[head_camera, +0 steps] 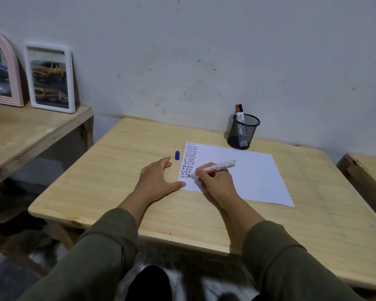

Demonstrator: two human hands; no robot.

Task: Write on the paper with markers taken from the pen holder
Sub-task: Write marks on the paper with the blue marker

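Note:
A white sheet of paper [248, 170] lies on the wooden table [117, 170], with columns of short red and blue dashes down its left edge. My right hand [215, 181] grips an uncapped white marker [221, 166], its dark tip touching the paper's lower left near the dashes. My left hand [156, 181] rests flat on the table, fingers spread, thumb on the paper's corner. A blue cap [177, 155] stands just left of the paper. A black mesh pen holder [243, 132] behind the paper holds a red-capped marker [239, 112].
A second wooden table [30, 131] at the left carries a white picture frame [51, 78] and a pink arched frame [2, 70] leaning on the wall. Another wooden surface [369, 168] shows at the right edge.

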